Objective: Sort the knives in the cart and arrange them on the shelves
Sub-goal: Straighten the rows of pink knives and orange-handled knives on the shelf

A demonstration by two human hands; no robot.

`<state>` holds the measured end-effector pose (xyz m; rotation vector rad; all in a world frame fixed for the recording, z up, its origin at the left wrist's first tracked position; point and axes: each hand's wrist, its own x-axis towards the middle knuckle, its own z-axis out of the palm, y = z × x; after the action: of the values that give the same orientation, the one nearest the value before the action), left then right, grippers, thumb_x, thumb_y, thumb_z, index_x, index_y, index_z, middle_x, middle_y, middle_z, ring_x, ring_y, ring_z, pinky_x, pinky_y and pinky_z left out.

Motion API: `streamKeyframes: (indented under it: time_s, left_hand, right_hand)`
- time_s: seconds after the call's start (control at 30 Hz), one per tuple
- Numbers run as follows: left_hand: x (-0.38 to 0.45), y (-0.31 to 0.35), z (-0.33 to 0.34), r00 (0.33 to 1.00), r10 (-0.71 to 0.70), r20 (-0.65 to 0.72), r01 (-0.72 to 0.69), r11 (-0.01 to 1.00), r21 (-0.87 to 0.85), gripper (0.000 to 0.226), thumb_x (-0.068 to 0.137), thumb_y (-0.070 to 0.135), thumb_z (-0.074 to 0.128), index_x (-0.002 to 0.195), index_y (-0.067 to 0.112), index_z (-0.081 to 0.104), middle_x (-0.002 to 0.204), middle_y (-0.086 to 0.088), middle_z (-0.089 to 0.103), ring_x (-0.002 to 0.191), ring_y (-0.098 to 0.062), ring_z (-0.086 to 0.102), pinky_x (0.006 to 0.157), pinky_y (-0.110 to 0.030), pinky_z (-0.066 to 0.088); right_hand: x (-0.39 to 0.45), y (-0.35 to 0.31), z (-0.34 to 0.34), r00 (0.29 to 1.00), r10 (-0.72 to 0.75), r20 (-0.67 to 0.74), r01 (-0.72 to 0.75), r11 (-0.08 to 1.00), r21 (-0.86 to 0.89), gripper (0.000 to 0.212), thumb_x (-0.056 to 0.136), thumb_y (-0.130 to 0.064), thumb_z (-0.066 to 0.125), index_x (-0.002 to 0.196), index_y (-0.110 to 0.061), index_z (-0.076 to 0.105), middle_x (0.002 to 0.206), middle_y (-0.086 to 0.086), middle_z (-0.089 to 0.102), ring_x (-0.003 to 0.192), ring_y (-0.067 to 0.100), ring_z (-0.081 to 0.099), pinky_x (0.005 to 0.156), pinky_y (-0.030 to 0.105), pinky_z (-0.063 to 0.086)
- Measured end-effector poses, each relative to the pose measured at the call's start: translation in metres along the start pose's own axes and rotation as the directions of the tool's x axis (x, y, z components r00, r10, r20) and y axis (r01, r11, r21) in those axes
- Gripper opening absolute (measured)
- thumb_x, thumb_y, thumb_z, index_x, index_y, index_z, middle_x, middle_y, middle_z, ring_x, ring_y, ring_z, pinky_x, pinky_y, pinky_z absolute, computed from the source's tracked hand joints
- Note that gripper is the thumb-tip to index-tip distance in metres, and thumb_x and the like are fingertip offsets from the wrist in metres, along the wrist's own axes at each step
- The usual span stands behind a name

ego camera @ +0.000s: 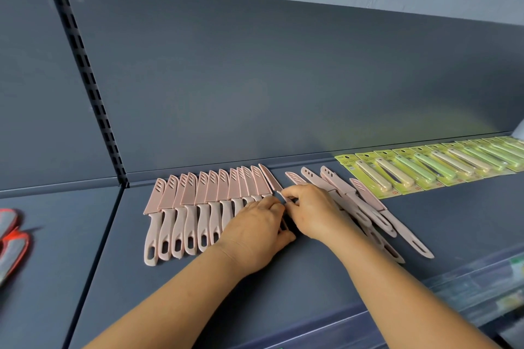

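Several pink sheathed knives (pixel 181 215) lie side by side in a neat row on the dark grey shelf (pixel 283 278), blades toward the back. To the right, a loose pile of the same pink knives (pixel 365 201) lies fanned out and overlapping. Between row and pile, one pink knife (pixel 270 180) stands on its edge. My left hand (pixel 255 232) rests on the row's right end, its fingers on that knife's handle. My right hand (pixel 310 211) pinches the same knife near where sheath meets handle, covering part of the pile.
A row of yellow-green carded packs (pixel 431 167) holding cream and green knives runs along the shelf's back right. Grey and red items (pixel 11 238) lie on the neighbouring shelf at far left. A slotted upright (pixel 85 79) divides the back panels. A clear price strip (pixel 482 283) edges the shelf front.
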<state>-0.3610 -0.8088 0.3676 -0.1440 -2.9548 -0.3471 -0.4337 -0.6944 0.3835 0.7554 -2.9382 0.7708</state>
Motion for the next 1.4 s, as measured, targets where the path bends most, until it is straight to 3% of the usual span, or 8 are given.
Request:
streamKeyframes:
  time_s: [0.27,0.37,0.5,0.6,0.67,0.8,1.1,1.4]
  left_hand:
    - [-0.001,-0.003,-0.002,0.998,0.024,-0.053,-0.025,0.999,-0.02,0.054,0.091,0.046,0.051,0.136,0.017,0.041,0.138,0.004,0.041,0.122,-0.02,0.041,0.101,-0.023,0.026]
    - [-0.001,-0.003,-0.003,0.993,0.087,-0.076,-0.086,0.996,0.021,0.055,0.094,0.048,0.045,0.141,0.02,0.036,0.143,0.004,0.036,0.128,-0.018,0.037,0.104,-0.021,0.02]
    - [0.002,0.0,0.0,0.991,0.131,-0.005,-0.13,0.989,0.069,0.056,0.098,0.045,0.038,0.147,0.021,0.03,0.155,0.001,0.025,0.141,-0.017,0.021,0.114,-0.026,0.008]
    - [0.004,0.0,0.002,0.991,0.135,0.001,-0.135,0.988,0.077,0.052,0.098,0.043,0.038,0.144,0.021,0.035,0.151,0.002,0.031,0.137,-0.017,0.029,0.11,-0.023,0.012]
    - [0.004,0.0,0.002,0.992,0.128,-0.004,-0.127,0.989,0.072,0.051,0.097,0.043,0.038,0.143,0.02,0.037,0.149,0.003,0.034,0.133,-0.018,0.034,0.108,-0.023,0.015]
    - [0.003,0.001,0.002,0.993,0.122,-0.003,-0.121,0.989,0.083,0.049,0.097,0.042,0.037,0.141,0.02,0.039,0.146,0.004,0.037,0.129,-0.019,0.038,0.107,-0.023,0.018]
    - [0.004,0.001,0.002,0.993,0.114,0.007,-0.114,0.99,0.082,0.048,0.097,0.042,0.037,0.14,0.019,0.041,0.147,0.002,0.037,0.13,-0.02,0.037,0.108,-0.025,0.018]
    - [0.004,0.002,0.002,0.994,0.113,0.005,-0.113,0.99,0.085,0.047,0.097,0.041,0.038,0.138,0.018,0.043,0.144,0.002,0.039,0.127,-0.021,0.04,0.106,-0.024,0.019]
  right_hand:
    - [-0.003,-0.002,-0.004,0.998,-0.063,0.013,0.063,0.998,-0.018,0.027,0.096,-0.021,0.041,0.094,-0.017,0.068,0.097,0.004,0.065,0.091,0.028,0.057,0.075,0.034,0.048]
    - [-0.005,0.01,-0.011,0.997,-0.028,-0.078,0.016,0.988,-0.153,0.024,0.095,-0.02,0.04,0.091,-0.013,0.062,0.095,0.005,0.061,0.09,0.03,0.055,0.068,0.032,0.044]
    - [-0.01,0.027,-0.017,0.997,0.072,-0.029,-0.078,0.923,-0.376,0.022,0.094,-0.016,0.045,0.111,-0.014,0.059,0.114,0.006,0.056,0.108,0.026,0.047,0.076,0.032,0.041]
    - [-0.012,0.032,-0.014,0.999,-0.008,0.038,0.022,0.931,-0.364,0.03,0.093,-0.017,0.046,0.12,-0.019,0.06,0.125,0.0,0.055,0.116,0.024,0.044,0.094,0.033,0.043]
    - [-0.012,0.032,-0.013,1.0,-0.025,0.017,0.029,0.946,-0.323,0.03,0.093,-0.02,0.047,0.121,-0.02,0.059,0.126,-0.002,0.057,0.117,0.024,0.045,0.096,0.033,0.042]
    - [-0.01,0.031,-0.012,1.0,0.0,0.002,0.001,0.902,-0.431,0.027,0.093,-0.019,0.048,0.119,-0.02,0.057,0.118,0.001,0.057,0.112,0.024,0.044,0.084,0.027,0.037]
    - [-0.005,0.03,-0.021,0.998,0.06,0.004,-0.053,0.913,-0.404,0.033,0.093,-0.014,0.048,0.119,-0.03,0.06,0.107,0.002,0.06,0.105,0.022,0.043,0.072,0.028,0.035]
    - [0.01,0.015,-0.013,0.992,0.119,-0.035,-0.117,0.808,-0.578,0.021,0.088,-0.013,0.057,0.108,-0.014,0.06,0.105,0.008,0.063,0.104,0.026,0.054,0.069,0.032,0.043]
